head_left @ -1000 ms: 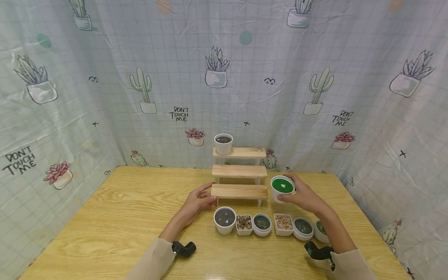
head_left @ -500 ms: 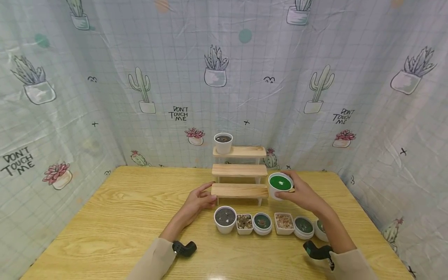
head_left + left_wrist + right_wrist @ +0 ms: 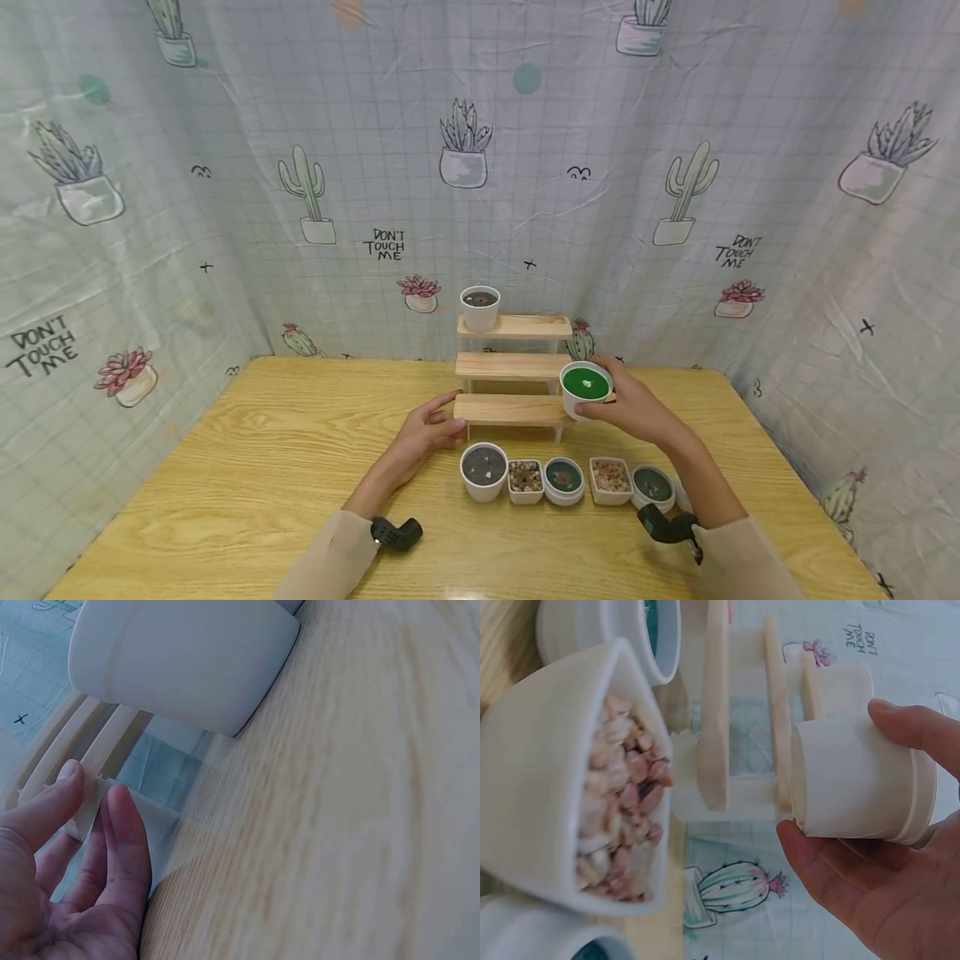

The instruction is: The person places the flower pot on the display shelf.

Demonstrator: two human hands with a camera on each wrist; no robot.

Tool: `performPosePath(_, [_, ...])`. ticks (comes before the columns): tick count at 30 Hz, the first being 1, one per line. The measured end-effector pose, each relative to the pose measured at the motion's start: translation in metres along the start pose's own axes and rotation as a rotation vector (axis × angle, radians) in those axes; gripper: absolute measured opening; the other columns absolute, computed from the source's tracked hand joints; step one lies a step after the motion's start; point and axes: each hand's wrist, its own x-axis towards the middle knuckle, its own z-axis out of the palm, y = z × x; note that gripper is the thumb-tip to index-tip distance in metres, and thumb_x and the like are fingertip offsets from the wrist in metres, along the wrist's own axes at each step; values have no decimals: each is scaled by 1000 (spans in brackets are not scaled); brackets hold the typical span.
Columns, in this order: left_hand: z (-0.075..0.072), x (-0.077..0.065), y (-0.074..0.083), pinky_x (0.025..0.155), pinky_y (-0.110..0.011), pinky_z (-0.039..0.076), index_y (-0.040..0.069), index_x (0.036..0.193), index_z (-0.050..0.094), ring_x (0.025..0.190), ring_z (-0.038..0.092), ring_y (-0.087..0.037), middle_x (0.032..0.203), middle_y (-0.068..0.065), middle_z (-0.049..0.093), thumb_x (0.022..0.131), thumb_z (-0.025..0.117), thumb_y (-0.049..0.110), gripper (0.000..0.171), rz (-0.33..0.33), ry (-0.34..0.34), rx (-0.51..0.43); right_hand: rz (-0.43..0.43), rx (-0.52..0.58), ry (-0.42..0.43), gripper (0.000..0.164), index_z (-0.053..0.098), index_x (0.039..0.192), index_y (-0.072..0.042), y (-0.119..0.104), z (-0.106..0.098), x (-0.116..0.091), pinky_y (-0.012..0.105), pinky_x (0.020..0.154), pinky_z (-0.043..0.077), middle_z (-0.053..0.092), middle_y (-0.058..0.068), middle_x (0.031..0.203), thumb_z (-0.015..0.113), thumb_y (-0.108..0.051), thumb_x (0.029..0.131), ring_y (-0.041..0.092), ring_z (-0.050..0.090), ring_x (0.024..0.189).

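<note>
Shifted left since a second ago, a green-topped white pot grasped by the right hand hangs by the three-tier stand, apparently within reach of its lower tiers, as the left hand pinches the lowest tier's left end, one pot up top, six others along the table.

A round white pot, filled with a green surface bearing a small pale mark at its centre, is held roughly upright by the right hand at the right end of the lower steps; contact with them cannot be told. The three-step wooden stand stands level, its lowest step gripped at the left end by the left hand.
</note>
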Motion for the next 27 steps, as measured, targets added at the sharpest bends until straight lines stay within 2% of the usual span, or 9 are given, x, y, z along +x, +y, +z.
performPosePath(11, [0, 0, 1, 81, -26, 62, 8, 161, 33, 91, 71, -13, 97, -2, 71, 99, 67, 6, 70, 6, -1, -1, -27, -15, 1, 87, 28, 155, 2, -14, 3, 12, 42, 95, 58, 51, 25, 142, 80, -28, 92, 36, 61, 122])
performPosePath(18, [1, -1, 1, 82, -27, 62, 8, 161, 33, 92, 71, -15, 100, -4, 72, 99, 68, 6, 71, 0, 7, 1, -43, -36, -9, 86, 29, 155, 3, -19, 5, 18, 47, 100, 55, 50, 25, 143, 78, -29, 93, 36, 59, 123])
performPosePath(27, [2, -2, 2, 82, -27, 62, 8, 161, 33, 91, 71, -14, 98, -3, 72, 99, 68, 6, 71, -6, 9, -6, -26, -34, -20, 87, 25, 159, -3, -27, 6, 25, 45, 97, 55, 50, 24, 143, 77, -30, 94, 34, 61, 121])
